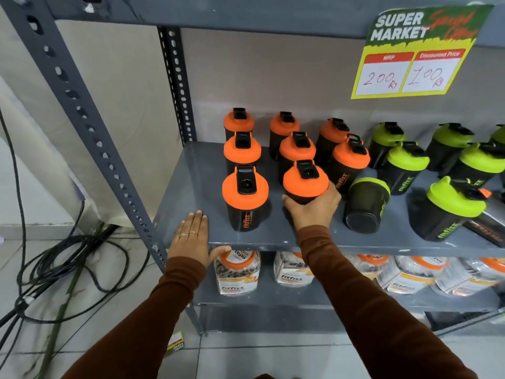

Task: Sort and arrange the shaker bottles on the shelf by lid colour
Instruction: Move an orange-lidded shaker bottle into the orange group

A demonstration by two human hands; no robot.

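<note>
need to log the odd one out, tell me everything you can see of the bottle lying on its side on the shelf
The tipped bottle is a dark, translucent-looking plastic shaker with a green lid, lying on the grey shelf between the orange-lidded group and the green-lidded group. Its flat round base faces the camera and its lid points toward the back. Green lettering runs along its right side, too foreshortened to read. It rests on the shelf, close to the upright bottles behind it; contact is unclear. Neither hand touches it.

A green and yellow price sign (pixel 418 50) hanging from the upper shelf reads "SUPER MARKET", with "MRP" over a handwritten "200 Rs" and "Discounted Price" over "100 Rs". The front orange-lidded shaker bottle (pixel 245 198) carries "fitfizz" down its side, and a jar (pixel 237 272) on the lower shelf reads "Fitfizz".
</note>
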